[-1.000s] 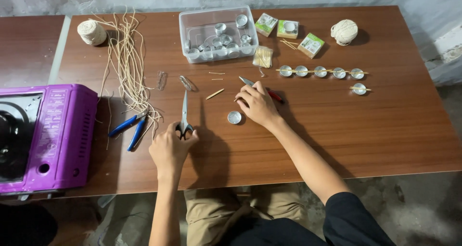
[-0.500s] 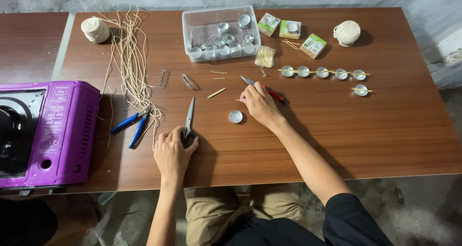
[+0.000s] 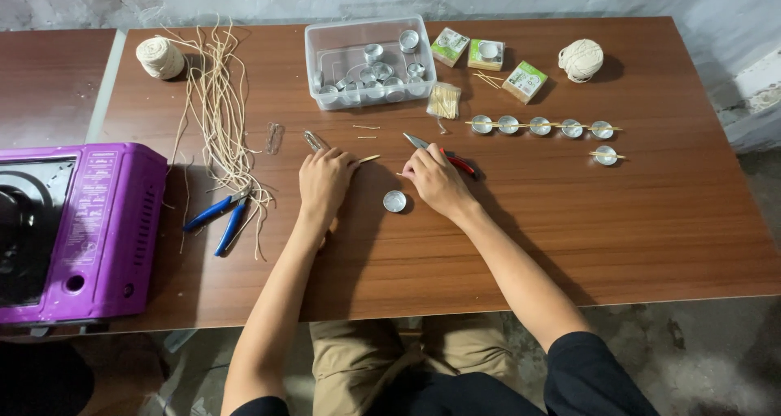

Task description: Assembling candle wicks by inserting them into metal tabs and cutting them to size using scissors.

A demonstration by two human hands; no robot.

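Wooden stick (image 3: 368, 159) lies on the brown table (image 3: 651, 213), its near end right at the left hand's (image 3: 324, 182) fingertips; whether those fingers pinch it I cannot tell. That hand lies flat, knuckles up, and scissors poke out from under its wrist. Right hand (image 3: 436, 180) rests just across, fingers curled together over a red-handled knife (image 3: 439, 151) whose blade sticks out past them. Between the two hands, slightly nearer the body, sits a small metal cup (image 3: 394, 201). Beyond the knuckles stands a clear plastic tub (image 3: 370, 82) of more cups. Outside the left hand, blue pliers (image 3: 218, 217) lie by loose twine strands (image 3: 218, 115).
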